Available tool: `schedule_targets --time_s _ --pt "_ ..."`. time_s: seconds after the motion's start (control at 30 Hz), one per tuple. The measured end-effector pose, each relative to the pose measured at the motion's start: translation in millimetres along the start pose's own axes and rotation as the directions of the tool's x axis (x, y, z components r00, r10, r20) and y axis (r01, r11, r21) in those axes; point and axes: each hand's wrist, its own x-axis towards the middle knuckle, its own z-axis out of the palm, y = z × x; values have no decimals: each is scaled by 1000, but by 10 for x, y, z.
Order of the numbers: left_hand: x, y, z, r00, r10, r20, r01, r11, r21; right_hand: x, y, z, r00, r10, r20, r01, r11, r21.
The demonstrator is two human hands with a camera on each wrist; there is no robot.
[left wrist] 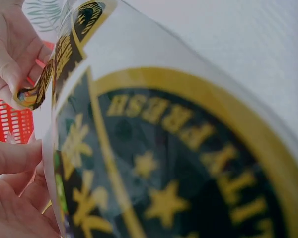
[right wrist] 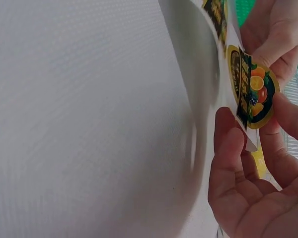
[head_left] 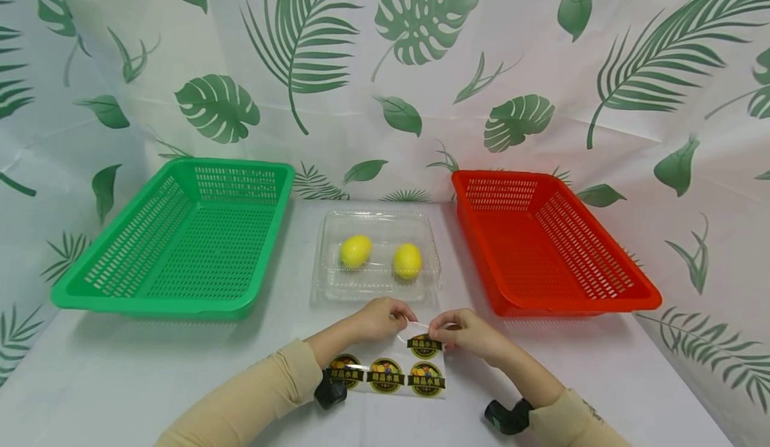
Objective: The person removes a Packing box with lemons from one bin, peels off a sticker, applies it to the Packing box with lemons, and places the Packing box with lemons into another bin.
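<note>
Between both hands is a sheet of round fruit stickers (head_left: 394,348), black and gold with printed fruit, raised and bent in the wrist views. My left hand (head_left: 379,319) grips the sheet's far edge between thumb and fingers. At the sheet's far right corner, my right hand (head_left: 472,333) pinches the edge of one sticker (right wrist: 263,91), which lifts partly off the backing. Just beyond the hands stands a clear plastic box (head_left: 375,216) with two yellow lemons (head_left: 356,252) lying apart in it. Some fingertips are hidden behind the sheet.
A green basket (head_left: 162,305) stands on the left and a red basket (head_left: 487,260) on the right. Behind them hangs a leaf-patterned cloth (head_left: 337,133). Black wrist devices (head_left: 508,417) sit under the forearms, above the white table (head_left: 289,427).
</note>
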Motion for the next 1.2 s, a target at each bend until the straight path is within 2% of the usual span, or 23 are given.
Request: schedule_targets --time_s 0.2,0.43,0.77,1.0,1.2 --pt "8 -14 -1 1000 7 -9 -6 1000 16 -33 20 -27 1000 -20 23 20 1000 3" --pt "22 -41 16 1000 20 -8 -19 999 27 -109 -2 -77 995 -46 87 46 999 -5" --pt "24 -62 34 999 20 -25 -19 998 55 -158 38 -150 990 -74 118 74 997 5" --pt "39 -84 21 999 2 -36 1 997 79 -220 65 -245 993 -90 82 94 995 -43" --pt "33 -52 15 999 -7 -44 9 999 50 -251 53 -292 996 -54 73 54 999 0"
